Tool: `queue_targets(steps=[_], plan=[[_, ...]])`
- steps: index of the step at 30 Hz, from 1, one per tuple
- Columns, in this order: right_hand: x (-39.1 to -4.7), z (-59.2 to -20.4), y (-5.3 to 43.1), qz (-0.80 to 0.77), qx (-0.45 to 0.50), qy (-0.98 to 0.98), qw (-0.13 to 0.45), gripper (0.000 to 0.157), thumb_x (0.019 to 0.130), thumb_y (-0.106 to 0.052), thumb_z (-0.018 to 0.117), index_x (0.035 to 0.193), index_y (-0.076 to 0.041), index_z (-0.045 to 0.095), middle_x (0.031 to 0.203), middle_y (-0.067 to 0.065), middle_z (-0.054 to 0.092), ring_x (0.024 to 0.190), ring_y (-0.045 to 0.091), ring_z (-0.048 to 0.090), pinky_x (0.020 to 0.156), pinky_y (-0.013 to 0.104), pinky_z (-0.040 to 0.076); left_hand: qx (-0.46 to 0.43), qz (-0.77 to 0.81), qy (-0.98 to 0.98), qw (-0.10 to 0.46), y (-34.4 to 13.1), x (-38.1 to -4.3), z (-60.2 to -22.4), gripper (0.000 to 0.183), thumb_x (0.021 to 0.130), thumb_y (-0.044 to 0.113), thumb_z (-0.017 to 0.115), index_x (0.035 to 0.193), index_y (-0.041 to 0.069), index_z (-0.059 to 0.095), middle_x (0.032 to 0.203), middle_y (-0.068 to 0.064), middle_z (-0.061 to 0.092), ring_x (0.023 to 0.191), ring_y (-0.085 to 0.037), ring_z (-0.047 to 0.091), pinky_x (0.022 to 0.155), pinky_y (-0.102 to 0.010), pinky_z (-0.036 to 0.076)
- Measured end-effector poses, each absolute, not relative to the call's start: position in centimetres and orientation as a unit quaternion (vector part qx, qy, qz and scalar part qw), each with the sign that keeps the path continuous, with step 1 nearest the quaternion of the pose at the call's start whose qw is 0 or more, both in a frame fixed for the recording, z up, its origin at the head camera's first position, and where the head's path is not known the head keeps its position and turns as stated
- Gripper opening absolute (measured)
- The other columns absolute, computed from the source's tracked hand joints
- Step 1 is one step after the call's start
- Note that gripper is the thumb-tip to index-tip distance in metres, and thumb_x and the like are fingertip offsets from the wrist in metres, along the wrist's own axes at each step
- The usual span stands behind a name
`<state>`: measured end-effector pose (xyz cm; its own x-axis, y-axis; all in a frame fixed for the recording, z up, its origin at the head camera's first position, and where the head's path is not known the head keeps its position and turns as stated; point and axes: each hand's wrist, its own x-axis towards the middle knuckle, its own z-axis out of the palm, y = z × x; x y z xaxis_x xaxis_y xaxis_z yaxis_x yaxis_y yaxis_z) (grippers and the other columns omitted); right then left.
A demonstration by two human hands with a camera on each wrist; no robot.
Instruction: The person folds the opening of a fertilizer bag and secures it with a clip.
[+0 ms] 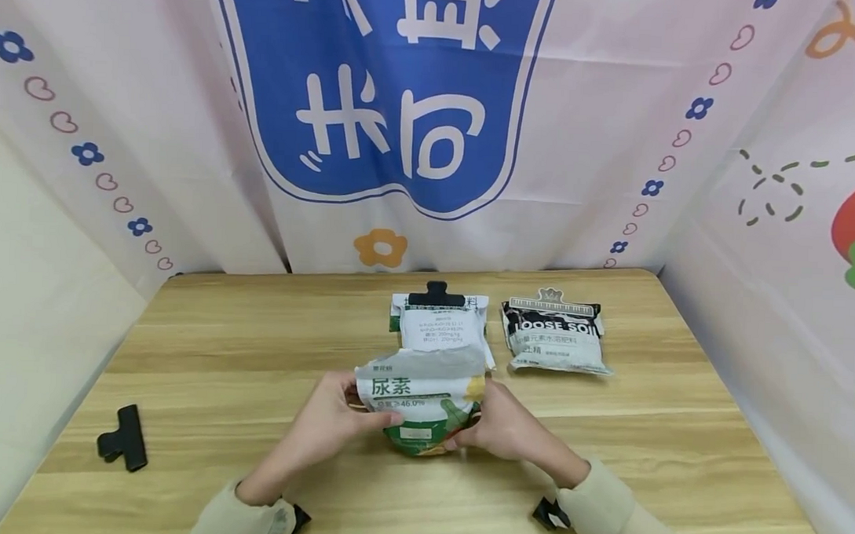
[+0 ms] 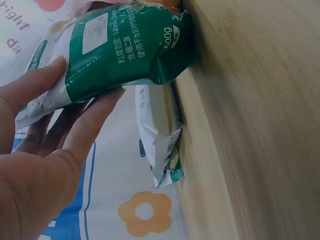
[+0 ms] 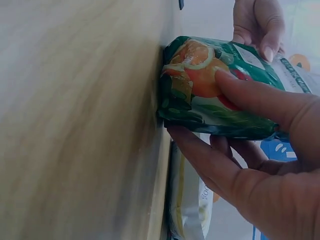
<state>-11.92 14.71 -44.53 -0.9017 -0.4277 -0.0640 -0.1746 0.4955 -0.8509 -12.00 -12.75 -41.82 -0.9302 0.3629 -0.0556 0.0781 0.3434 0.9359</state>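
A white and green fertilizer bag (image 1: 411,408) stands upright between both hands in the head view, its wide white top slightly tilted. My left hand (image 1: 337,417) grips its left side, thumb on the front and fingers behind. On the other side, my right hand (image 1: 507,423) holds the lower right edge. In the left wrist view the bag's green bottom (image 2: 135,50), marked 500g, is close to the table. The right wrist view shows the right thumb pressing over the fruit picture on the bag (image 3: 200,75), with fingers along its back.
Just behind stands a white bag (image 1: 442,330) with a black clip (image 1: 437,295) across its top. To its right lies a black and white soil bag (image 1: 555,342) under a clear clip (image 1: 549,303). A loose black clip (image 1: 128,439) lies at the table's left.
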Motion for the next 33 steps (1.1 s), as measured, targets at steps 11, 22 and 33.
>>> queue_targets(steps=[11,22,33], plan=[[-12.1,-44.1,15.8,-0.451,-0.213,0.851,0.161,0.075,0.075,-0.017,0.095,0.141,-0.015,0.060,0.140,0.006,0.069,0.131,0.030,0.064,0.115,0.056,0.048,0.155,0.513,0.837,0.113,-12.1,-11.8,-41.5,0.042,0.082,0.016,0.091,0.119,0.003,0.074,0.104,-0.011,0.080,0.085,-0.012,0.075,0.071,-0.021,0.063],[-12.8,-42.3,16.7,-0.490,-0.203,0.831,0.167,0.074,0.082,-0.035,0.091,0.145,-0.012,0.058,0.140,0.007,0.068,0.126,0.028,0.067,0.109,0.050,0.055,0.178,0.533,0.814,0.144,-12.8,-12.1,-41.1,0.055,0.086,0.025,0.089,0.133,0.006,0.069,0.118,-0.012,0.078,0.099,-0.014,0.075,0.082,-0.023,0.063],[-13.1,-40.8,16.0,-0.541,-0.201,0.809,0.112,0.042,0.091,-0.028,0.084,0.128,-0.011,0.073,0.129,0.008,0.075,0.116,0.022,0.071,0.101,0.031,0.058,0.173,0.546,0.810,0.124,-12.5,-12.5,-40.1,0.034,0.092,0.035,0.083,0.120,0.015,0.078,0.107,-0.003,0.082,0.088,-0.013,0.073,0.070,-0.025,0.059]])
